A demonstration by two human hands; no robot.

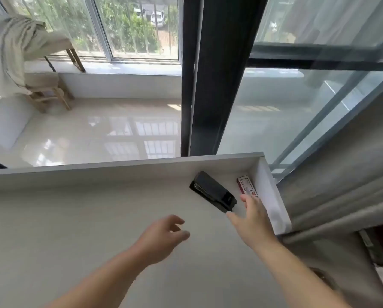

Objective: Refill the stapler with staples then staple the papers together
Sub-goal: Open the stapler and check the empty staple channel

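Note:
A black stapler lies at an angle on the white desk, near its far right corner. A small red and white staple box lies just right of it, against the desk's raised right wall. My right hand reaches out between the two, fingers spread, fingertips close to the box and thumb near the stapler's near end, holding nothing. My left hand hovers over the desk to the lower left of the stapler, fingers loosely curled and empty. No papers are in view.
The desk has a raised white rim along its far edge and right side. Beyond it are a glossy tiled floor, a dark door frame, glass panels, a wooden chair draped with cloth, and grey curtains at the right.

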